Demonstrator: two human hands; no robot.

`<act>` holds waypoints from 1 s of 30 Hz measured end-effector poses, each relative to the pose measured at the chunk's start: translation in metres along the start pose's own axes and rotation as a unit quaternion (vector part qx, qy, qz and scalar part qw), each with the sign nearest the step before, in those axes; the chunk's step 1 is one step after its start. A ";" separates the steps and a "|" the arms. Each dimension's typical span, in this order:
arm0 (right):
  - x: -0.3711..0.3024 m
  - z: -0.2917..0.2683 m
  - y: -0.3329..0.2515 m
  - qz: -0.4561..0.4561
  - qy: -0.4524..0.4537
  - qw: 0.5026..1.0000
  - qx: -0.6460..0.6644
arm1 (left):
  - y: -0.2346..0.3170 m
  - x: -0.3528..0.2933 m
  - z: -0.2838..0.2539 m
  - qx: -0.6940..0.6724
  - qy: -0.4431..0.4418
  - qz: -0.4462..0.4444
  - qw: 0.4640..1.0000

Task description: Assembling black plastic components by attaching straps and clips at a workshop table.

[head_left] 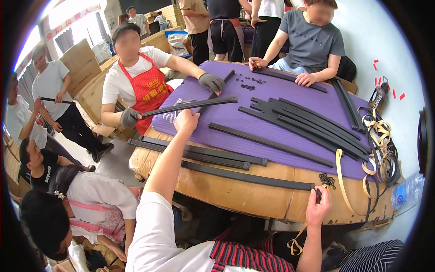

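Observation:
My left hand (pixel 186 120) reaches out to the near left edge of a purple mat (pixel 290 97), fingers curled just under a long black bar (pixel 190 105). A co-worker in a red apron (pixel 152 88) holds that bar with grey gloves. Whether my left hand grips anything is unclear. My right hand (pixel 318 207) sits at the cardboard table's (pixel 235 192) front edge and pinches a small black piece (pixel 318 194). It is right at the end of a long black strip (pixel 247 177) lying along the cardboard. A pile of small black rings (pixel 327 179) lies beside it.
Several curved black strips (pixel 312 122) are stacked on the mat's right half. Tan strapping bands (pixel 380 149) are tangled at the right edge, next to a plastic bottle (pixel 408 190). A person in a grey shirt (pixel 310 43) works at the far side. Other people crouch at the left.

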State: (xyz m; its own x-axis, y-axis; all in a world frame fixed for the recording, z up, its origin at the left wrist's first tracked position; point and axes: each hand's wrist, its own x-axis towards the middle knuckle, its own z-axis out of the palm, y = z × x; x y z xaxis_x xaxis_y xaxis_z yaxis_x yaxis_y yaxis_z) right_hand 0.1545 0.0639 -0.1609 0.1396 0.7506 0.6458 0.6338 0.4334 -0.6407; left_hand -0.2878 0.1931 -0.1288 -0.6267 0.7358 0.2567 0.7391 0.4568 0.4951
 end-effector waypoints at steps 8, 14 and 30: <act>-0.001 -0.001 -0.001 0.010 0.006 1.000 0.013 | 0.006 -0.007 0.003 0.065 0.015 0.015 0.998; -0.001 0.003 0.003 -0.005 0.017 1.000 0.019 | 0.000 -0.016 -0.003 0.123 0.020 0.042 0.991; 0.001 -0.002 0.006 -0.021 0.049 0.998 -0.014 | -0.002 -0.202 -0.038 -0.100 0.026 0.479 0.872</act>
State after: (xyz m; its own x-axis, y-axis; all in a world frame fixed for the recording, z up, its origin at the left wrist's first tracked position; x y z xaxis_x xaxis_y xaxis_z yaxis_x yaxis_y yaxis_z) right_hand 0.1595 0.0664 -0.1630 0.1865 0.6791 0.7100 0.6610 0.4479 -0.6021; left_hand -0.1722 0.0250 -0.1504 0.2399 0.7062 0.6661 0.8746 -0.4550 0.1674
